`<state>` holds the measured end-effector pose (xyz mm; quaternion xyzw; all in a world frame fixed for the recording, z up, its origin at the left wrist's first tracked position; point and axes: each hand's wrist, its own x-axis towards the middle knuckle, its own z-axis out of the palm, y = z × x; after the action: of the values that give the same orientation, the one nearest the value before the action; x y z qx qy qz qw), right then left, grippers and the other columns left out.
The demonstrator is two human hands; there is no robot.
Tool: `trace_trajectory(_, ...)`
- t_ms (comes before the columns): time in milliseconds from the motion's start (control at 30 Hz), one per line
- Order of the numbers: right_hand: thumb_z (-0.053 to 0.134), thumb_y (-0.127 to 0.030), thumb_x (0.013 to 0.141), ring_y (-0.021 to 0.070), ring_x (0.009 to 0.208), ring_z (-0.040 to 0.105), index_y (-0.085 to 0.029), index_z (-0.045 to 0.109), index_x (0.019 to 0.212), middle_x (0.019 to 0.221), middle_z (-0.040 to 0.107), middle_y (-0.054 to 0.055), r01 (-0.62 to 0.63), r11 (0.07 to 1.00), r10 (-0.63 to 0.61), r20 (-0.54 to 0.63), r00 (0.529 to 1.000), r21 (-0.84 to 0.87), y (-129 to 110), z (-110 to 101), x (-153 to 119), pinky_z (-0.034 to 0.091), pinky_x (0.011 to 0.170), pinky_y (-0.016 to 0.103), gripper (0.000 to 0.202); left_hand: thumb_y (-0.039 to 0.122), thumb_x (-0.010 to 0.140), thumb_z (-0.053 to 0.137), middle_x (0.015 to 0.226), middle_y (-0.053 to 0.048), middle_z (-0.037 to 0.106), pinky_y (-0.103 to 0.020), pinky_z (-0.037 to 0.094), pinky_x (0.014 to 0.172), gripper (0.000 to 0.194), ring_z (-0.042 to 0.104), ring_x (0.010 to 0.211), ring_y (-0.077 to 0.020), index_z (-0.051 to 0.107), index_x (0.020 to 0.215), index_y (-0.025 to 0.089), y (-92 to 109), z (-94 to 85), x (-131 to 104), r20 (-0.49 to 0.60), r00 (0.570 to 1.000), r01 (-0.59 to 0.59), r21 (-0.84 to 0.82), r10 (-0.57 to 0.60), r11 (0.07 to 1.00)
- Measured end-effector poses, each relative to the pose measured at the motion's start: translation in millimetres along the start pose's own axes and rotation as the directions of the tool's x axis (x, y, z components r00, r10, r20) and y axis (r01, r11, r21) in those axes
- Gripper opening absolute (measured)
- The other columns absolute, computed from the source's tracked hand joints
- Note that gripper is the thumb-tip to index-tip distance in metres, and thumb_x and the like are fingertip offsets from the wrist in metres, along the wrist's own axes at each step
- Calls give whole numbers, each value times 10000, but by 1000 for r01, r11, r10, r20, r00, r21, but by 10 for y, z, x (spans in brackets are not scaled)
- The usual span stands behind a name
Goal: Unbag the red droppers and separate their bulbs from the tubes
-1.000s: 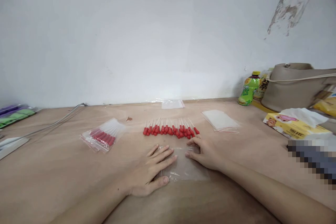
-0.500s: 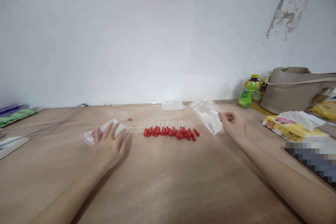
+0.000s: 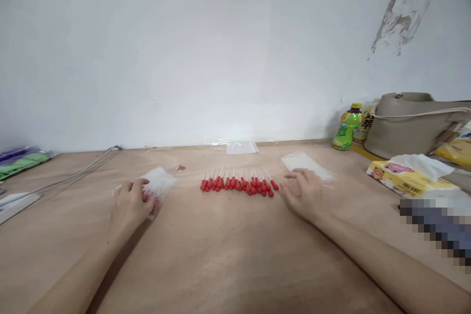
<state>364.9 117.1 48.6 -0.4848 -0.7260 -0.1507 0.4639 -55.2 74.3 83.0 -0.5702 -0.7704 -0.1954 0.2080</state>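
Note:
My left hand (image 3: 129, 204) grips a clear zip bag (image 3: 160, 180) at the left, its fingers closed round the near edge. Red bulbs and pale stems show through the plastic, partly hidden by the fingers. In the middle of the table lies a row of several droppers (image 3: 239, 185), their red bulbs towards me and slender clear stems pointing to the wall. My right hand (image 3: 303, 194), slightly blurred, hovers or rests just right of the row with fingers apart and nothing visible in them. Behind it lies a flat zip bag (image 3: 307, 163).
Another flat bag (image 3: 241, 148) lies by the wall. At right stand a green bottle (image 3: 347, 127), a grey handbag (image 3: 403, 127), a yellow tissue pack (image 3: 408, 179) and a pixelated dark object (image 3: 437, 228). A grey cable (image 3: 84, 169) and purple-green packets (image 3: 25, 159) are at left.
My right hand has left the flat bag and come leftward towards the droppers. That bag now lies flatter. My left hand has gone from spread over its bag to gripping it.

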Motion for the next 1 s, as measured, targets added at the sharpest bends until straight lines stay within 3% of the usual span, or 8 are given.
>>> trace_trajectory(167, 470, -193, 805, 153, 787, 511, -188, 541, 885, 924, 521, 73, 328, 856, -438, 223, 871, 398, -370, 2, -204, 435, 699, 280, 107, 182, 758, 433, 876, -49, 489, -321, 443, 657, 220, 530, 722, -185, 548, 945, 207, 15, -143, -10, -174, 984, -6, -257, -40, 966)
trace_trajectory(233, 467, -176, 805, 147, 755, 505, -194, 548, 853, 895, 523, 64, 377, 826, -502, 240, 831, 419, -402, -2, -222, 437, 682, 284, 96, 219, 769, 466, 862, -46, 499, -329, 446, 660, 183, 522, 760, -200, 553, 930, 224, 88, -256, -26, -321, 946, -68, -336, -46, 939)
trace_trajectory(300, 474, -177, 805, 154, 773, 510, -191, 549, 868, 882, 529, 63, 367, 826, -487, 216, 846, 427, -397, -7, -213, 440, 693, 294, 99, 244, 760, 513, 887, -46, 526, -327, 453, 669, 174, 523, 817, -207, 548, 930, 231, 216, -344, -57, -396, 917, -144, -463, -59, 875)
trace_trajectory(467, 462, -208, 826, 186, 928, 510, -181, 517, 1017, 963, 530, 84, 219, 861, -289, 89, 953, 459, -373, -47, -173, 436, 796, 332, 200, 292, 718, 599, 864, -23, 563, -276, 468, 663, 199, 559, 778, -161, 544, 882, 193, 793, -314, -291, -93, 982, -159, -872, 161, 463)
trace_trajectory(567, 423, -195, 841, 188, 923, 505, -178, 517, 1018, 955, 528, 86, 215, 843, -293, 86, 952, 493, -383, -89, -170, 429, 794, 345, 201, 245, 754, 564, 823, -25, 558, -261, 450, 671, 100, 546, 768, -146, 570, 829, 178, 1212, -210, -490, 45, 907, -115, -931, 419, 347)
trace_trajectory(700, 499, -251, 806, 178, 819, 499, -183, 550, 941, 883, 526, 67, 272, 823, -391, 149, 908, 499, -419, -116, -184, 422, 738, 347, 160, 188, 755, 546, 796, -30, 519, -273, 432, 702, 61, 517, 764, -142, 585, 797, 167, 1632, -95, -637, 50, 824, -133, -952, 565, 277)
trace_trajectory(833, 565, -305, 766, 158, 774, 484, -203, 561, 993, 870, 499, 48, 240, 827, -432, 299, 851, 509, -441, -100, -210, 417, 711, 320, 249, 181, 760, 543, 878, -46, 506, -296, 426, 762, 97, 512, 841, -156, 575, 851, 177, 1770, -13, -660, 21, 784, -145, -966, 621, 215)
trace_trajectory(1000, 556, -335, 774, 160, 840, 489, -207, 493, 1147, 987, 484, 65, 148, 841, -418, 452, 788, 520, -426, -100, -215, 431, 739, 304, 399, 268, 802, 499, 921, -47, 528, -301, 407, 769, 146, 509, 859, -168, 558, 915, 197, 1588, 58, -698, 57, 867, -156, -912, 495, 379)
